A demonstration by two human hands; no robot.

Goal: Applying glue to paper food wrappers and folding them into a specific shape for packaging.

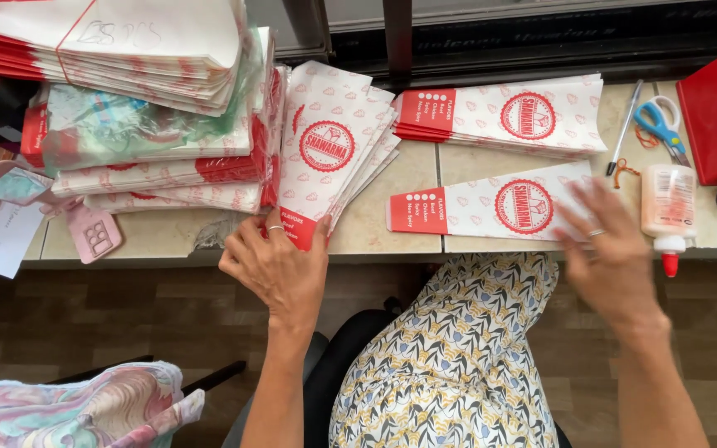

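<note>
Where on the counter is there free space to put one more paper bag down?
Bare counter lies between the fanned bags under the left hand and the single bag under the right hand. The left end under the stacks and the right end near the glue are crowded.

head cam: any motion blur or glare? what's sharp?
Head view: the right hand is smeared by motion blur over the single red-and-white paper sleeve; the left hand on the fanned stack of paper sleeves is sharp; light is soft and even, no strong glare; edges bow slightly from the wide lens.
</note>
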